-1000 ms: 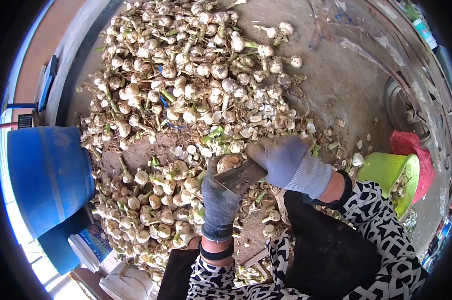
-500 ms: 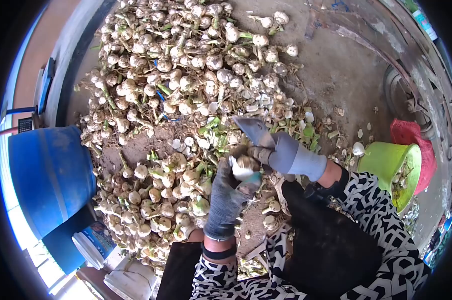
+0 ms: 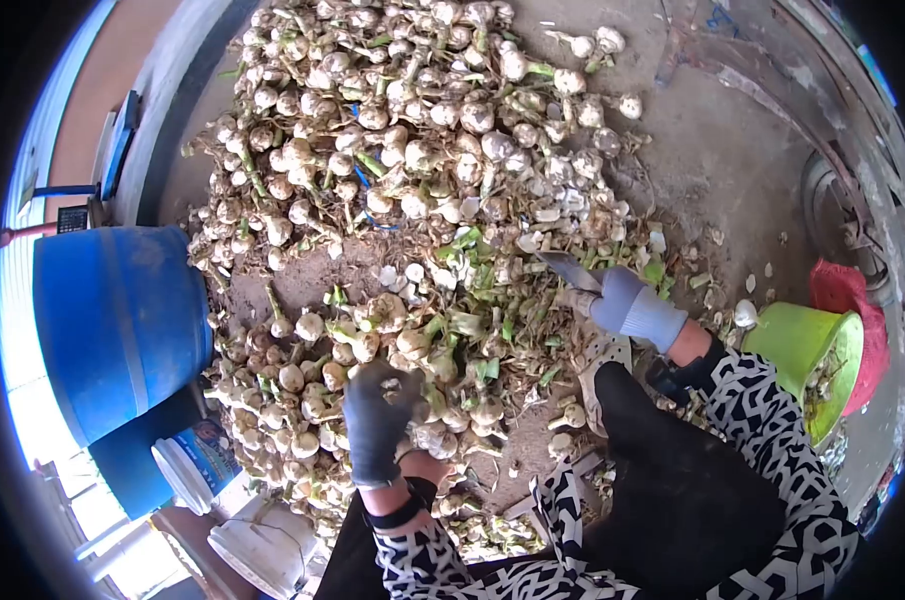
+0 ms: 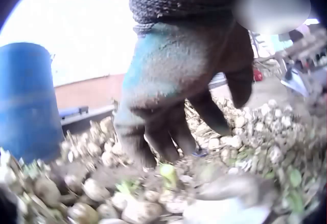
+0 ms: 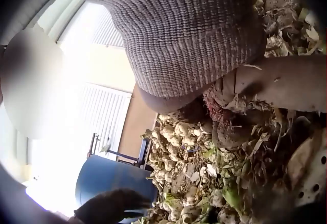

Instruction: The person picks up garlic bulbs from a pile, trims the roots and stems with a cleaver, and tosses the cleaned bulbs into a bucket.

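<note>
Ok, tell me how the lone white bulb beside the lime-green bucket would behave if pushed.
The white bulb would likely roll, being roundish. It looks small against the lime-green bucket, so it's probably light. Pushed that way, it might soon stop against the bucket's wall.

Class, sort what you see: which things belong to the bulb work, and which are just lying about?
Job:
knife, in the right hand
bulbs
green tub, probably: scraps inside

Just lying about, apparently:
blue barrel
red sack
white bucket

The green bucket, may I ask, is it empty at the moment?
Not empty: the head view shows pale scraps inside the green bucket; how full it is, I cannot tell.
</note>
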`<state>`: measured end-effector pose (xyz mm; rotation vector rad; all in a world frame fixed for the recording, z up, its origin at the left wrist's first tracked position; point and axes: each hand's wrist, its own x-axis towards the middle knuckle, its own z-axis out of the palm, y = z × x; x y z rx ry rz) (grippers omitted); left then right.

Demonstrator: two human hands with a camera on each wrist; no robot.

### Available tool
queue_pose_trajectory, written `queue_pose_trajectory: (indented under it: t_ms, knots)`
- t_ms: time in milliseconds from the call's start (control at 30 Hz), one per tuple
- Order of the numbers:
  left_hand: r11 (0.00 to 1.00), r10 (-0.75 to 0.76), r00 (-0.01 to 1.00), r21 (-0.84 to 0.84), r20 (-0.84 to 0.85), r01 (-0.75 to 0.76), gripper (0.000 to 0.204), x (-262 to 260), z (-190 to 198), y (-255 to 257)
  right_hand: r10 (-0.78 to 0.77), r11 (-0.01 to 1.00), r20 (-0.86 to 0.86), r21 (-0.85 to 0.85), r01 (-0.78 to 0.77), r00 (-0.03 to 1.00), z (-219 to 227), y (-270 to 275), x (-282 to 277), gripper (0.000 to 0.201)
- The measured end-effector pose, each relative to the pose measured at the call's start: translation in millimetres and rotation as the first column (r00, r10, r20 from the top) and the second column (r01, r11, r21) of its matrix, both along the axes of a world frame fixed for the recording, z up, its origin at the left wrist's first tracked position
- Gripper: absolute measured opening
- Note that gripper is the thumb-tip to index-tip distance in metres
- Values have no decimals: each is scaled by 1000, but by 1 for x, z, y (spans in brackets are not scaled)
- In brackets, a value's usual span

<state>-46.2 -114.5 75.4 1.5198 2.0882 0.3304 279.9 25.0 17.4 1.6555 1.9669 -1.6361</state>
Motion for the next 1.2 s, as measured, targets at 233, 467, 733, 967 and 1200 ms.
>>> queue_pose_trajectory:
  t_ms: [233,467,733,967,1200]
  knots:
    - [968,115,988,212,103,-135,70,30,-71,181,69,994,-7,89,-68,998,7,1,-17,32]
    - [828,544,687,-172,482,-534,21,2,-146,147,-51,998,-41,26,52,998,-13,0,1,38]
    - [685,417,-294,-510,860,-520,26,19,-111,109,15,1000,31,21,-16,999,-1,-2,-8,40]
    - [992,-126,986,-27,-106,123,40,55,-111,195,6,999,24,35,-7,1000,-11,-12,1,41]
    - [948,310,484,-225,819,-226,36,46,-96,167,-103,995,-32,-9,102,994,2,-9,13,37]
